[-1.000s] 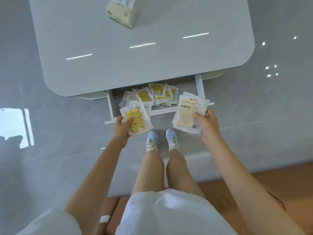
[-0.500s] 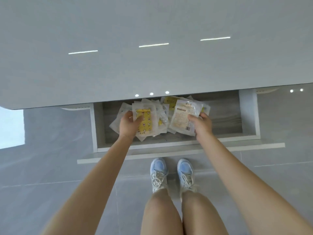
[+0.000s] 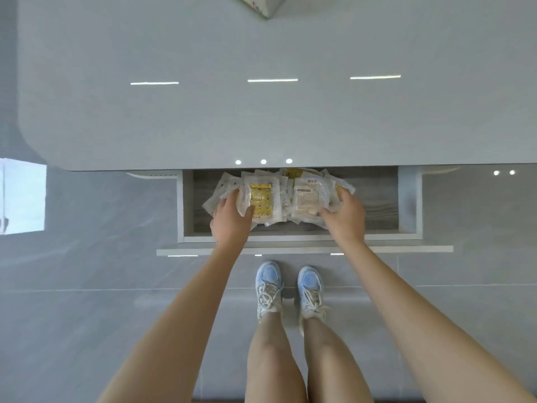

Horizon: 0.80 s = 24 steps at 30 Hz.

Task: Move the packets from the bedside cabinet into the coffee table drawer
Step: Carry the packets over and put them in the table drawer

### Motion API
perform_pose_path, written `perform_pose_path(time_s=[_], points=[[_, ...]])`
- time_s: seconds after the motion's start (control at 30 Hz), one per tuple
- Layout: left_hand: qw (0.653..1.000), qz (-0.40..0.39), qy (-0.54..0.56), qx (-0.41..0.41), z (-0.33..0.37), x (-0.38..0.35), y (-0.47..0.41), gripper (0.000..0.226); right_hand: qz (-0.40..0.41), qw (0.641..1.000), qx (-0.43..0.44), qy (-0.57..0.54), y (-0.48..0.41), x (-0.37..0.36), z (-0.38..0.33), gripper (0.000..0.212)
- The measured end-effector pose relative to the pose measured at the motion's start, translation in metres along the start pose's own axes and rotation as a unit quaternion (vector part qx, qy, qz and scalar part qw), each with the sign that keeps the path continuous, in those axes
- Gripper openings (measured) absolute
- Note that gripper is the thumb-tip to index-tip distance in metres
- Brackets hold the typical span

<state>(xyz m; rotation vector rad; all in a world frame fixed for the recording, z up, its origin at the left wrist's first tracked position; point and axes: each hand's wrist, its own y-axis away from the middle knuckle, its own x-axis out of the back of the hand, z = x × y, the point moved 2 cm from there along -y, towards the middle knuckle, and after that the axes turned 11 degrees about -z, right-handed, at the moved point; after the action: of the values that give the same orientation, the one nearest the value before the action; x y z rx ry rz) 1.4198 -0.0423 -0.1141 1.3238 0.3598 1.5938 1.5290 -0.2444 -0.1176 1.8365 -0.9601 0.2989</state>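
The coffee table drawer (image 3: 409, 199) is pulled out and holds a heap of clear packets (image 3: 286, 184). My left hand (image 3: 231, 221) is inside the drawer at the heap's left, thumb and fingers closed on a yellow-printed packet (image 3: 261, 202) that lies on the heap. At the heap's right, my right hand (image 3: 345, 216) grips a stack of beige-labelled packets (image 3: 309, 196) by its right and lower edges; the stack rests on the other packets. The bedside cabinet is out of view.
The grey coffee table top (image 3: 261, 117) overhangs the back of the drawer, with a tissue pack (image 3: 261, 4) at its far edge. The drawer's white front panel (image 3: 406, 249) juts toward my feet (image 3: 289, 289). The drawer's right half shows bare wood floor (image 3: 377, 205).
Both hands have gone from in front of the drawer down into it, carrying their packets onto the heap. My head has leaned closer over the table.
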Motion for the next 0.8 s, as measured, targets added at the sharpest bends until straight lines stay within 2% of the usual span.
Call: perform_pose_path(time_s=[0.1,0.2,0.4,0.63,0.8], points=[[0.995,0.023,-0.088,-0.051,0.010,0.033,0.067,0.060,-0.028,0.989,0.055,0.136,0.063,0.036,-0.032,0.063],[0.981,0.047,-0.169,-0.078,0.017,0.068,0.136,0.065,-0.069,0.961,0.077,0.255,0.128,0.067,-0.061,0.069],[0.961,0.052,-0.266,-0.062,0.015,0.118,0.236,0.075,-0.129,0.917,0.100,0.364,0.222,0.106,-0.112,0.073],[0.972,0.080,-0.221,-0.012,-0.027,0.161,0.312,0.076,-0.137,0.867,0.172,0.448,0.289,0.101,-0.167,0.074],[0.982,0.100,-0.145,0.063,-0.095,0.202,0.350,0.078,-0.145,0.822,0.230,0.501,0.325,0.059,-0.230,0.073]])
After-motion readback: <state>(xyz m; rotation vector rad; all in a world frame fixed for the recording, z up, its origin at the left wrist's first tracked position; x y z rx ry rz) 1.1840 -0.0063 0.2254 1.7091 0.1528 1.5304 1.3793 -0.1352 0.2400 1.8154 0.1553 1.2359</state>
